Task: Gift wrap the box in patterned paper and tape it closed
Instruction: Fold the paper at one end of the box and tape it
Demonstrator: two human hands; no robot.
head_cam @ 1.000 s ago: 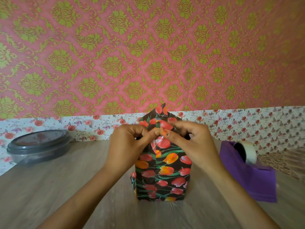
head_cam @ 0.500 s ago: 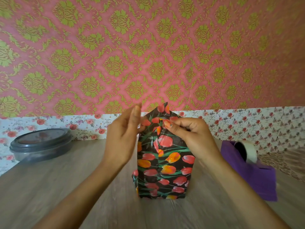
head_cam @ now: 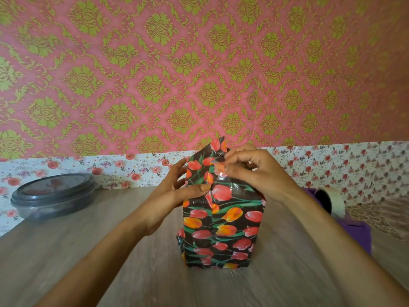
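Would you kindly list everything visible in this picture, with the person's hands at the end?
Wrapped box: 1, black paper with red and orange tulips, upright at table centre.
Clear tape strip: 1, transparent, box's upper front seam.
Lidded round container: 1, dark grey, far left.
Tape dispenser: 1, purple, right of box, carrying a whitish tape roll.
Table: 1, grey-brown wood grain.
Wallpaper: pink with green damask; floral border below.
Left hand: grips the box's upper left edge.
Right hand: fingers pinch the tape strip.
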